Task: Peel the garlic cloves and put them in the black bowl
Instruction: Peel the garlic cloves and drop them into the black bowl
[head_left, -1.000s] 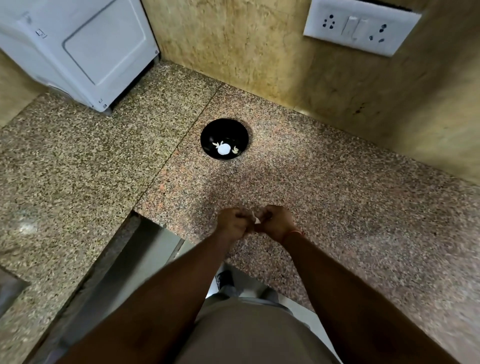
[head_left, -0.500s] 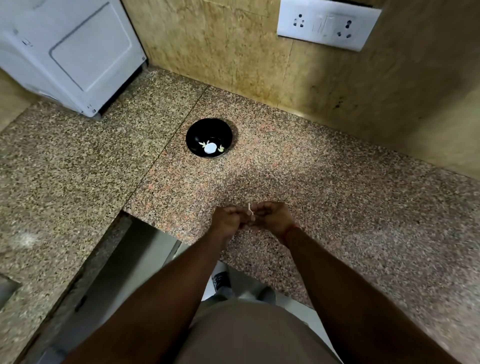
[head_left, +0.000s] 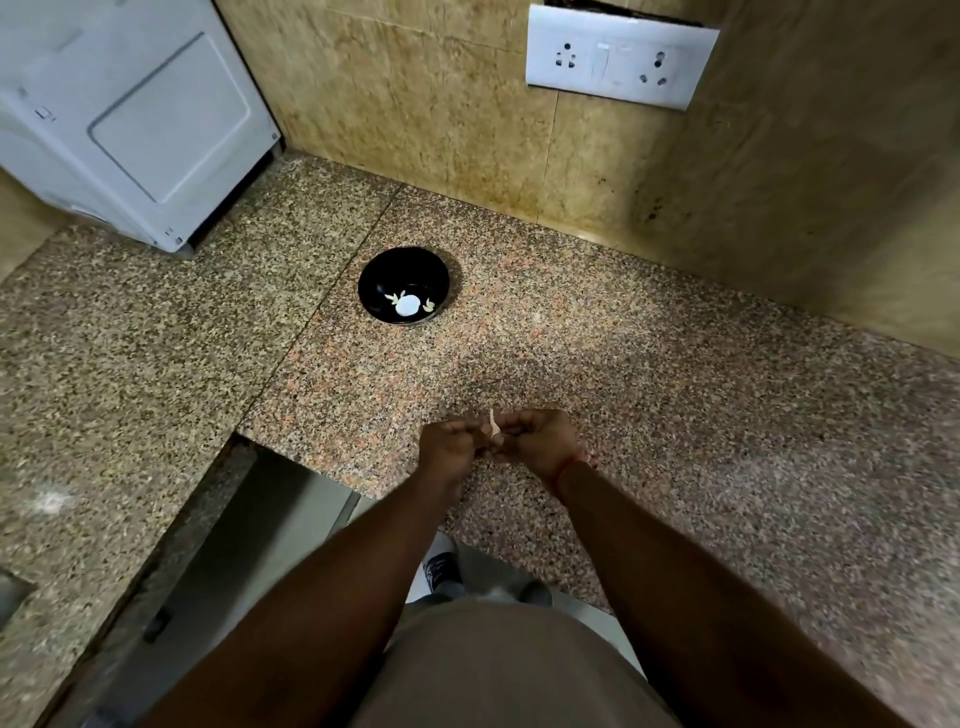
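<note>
1. Centrally in the head view, low in the frame, the left hand (head_left: 451, 448) and the right hand (head_left: 540, 442) met knuckle to knuckle over the speckled granite counter (head_left: 675, 415), both curled and pinching a small pale garlic clove (head_left: 496, 431) between them, a thin strip of skin sticking up from it.
2. Well above the hands, near the frame's centre, the round glossy black bowl (head_left: 404, 285) sat on the counter, holding a white garlic bulb (head_left: 407, 306) and a few pale cloves beside it.
3. At upper left stood a white appliance (head_left: 130, 114); at upper right a white socket plate (head_left: 621, 60) hung on the tan tiled wall (head_left: 415, 93).
</note>
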